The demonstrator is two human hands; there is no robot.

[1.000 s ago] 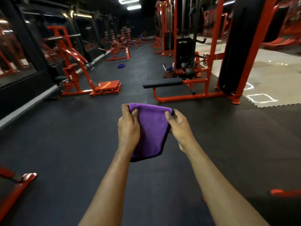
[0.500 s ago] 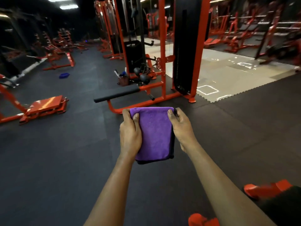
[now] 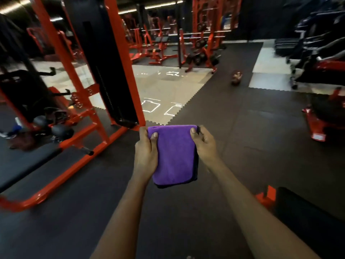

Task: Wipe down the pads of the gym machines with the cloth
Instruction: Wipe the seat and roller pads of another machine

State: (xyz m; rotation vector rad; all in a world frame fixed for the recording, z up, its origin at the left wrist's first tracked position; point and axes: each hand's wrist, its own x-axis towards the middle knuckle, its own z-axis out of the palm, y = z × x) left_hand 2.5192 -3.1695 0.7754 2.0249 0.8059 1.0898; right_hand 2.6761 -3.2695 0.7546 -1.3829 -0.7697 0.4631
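While both arms reach out ahead of the body, the left hand (image 3: 146, 154) and the right hand (image 3: 204, 144) each pinch a top corner of the folded purple cloth (image 3: 174, 156), thumbs pressed on its near face, so that it hangs in the air between them above the dark rubber floor (image 3: 233, 131). An orange-framed machine (image 3: 119, 62) stands to the left with its long bench pad (image 3: 24, 163) low beside it, well apart from the cloth. Another black pad (image 3: 302, 212) shows at the lower right.
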